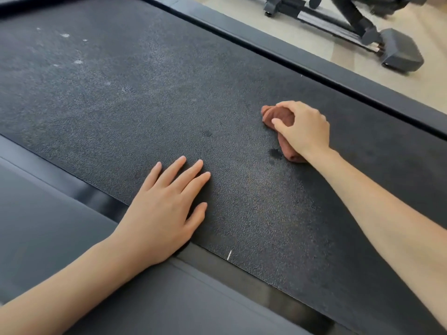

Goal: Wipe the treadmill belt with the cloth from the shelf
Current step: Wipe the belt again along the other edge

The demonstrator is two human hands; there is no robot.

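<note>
Kneeling or leaning at the near side cannot be judged, but one person's two bare arms reach over a single treadmill belt (145,105), whose long axis runs from upper left to lower right across the view. One reddish-brown cloth (278,114) lies on the belt toward its far edge, bunched into a lumpy roll; its long axis slants from a far end that peeks out past the fingertips down to a near end under the wrist, roughly in line with the forearm and steeper than the belt's edges. The right hand (304,129) sits on top of it, fingers and thumb curled round the bunched fabric, grasping it against the belt. The left hand (167,209) rests flat on the belt near its close edge, well apart from the cloth, fingers straight and spread, holding nothing. Two grey side rails frame the belt: the near rail (48,226) under the left forearm and the far rail (242,30) beyond the cloth. Several white specks (65,35) dot the far left of the belt, one dark damp patch (275,153) lies just beside the cloth's near end, and one short white mark (229,254) sits at the belt's close edge. On the pale floor (433,88) beyond stands one other exercise machine (399,52)
</note>
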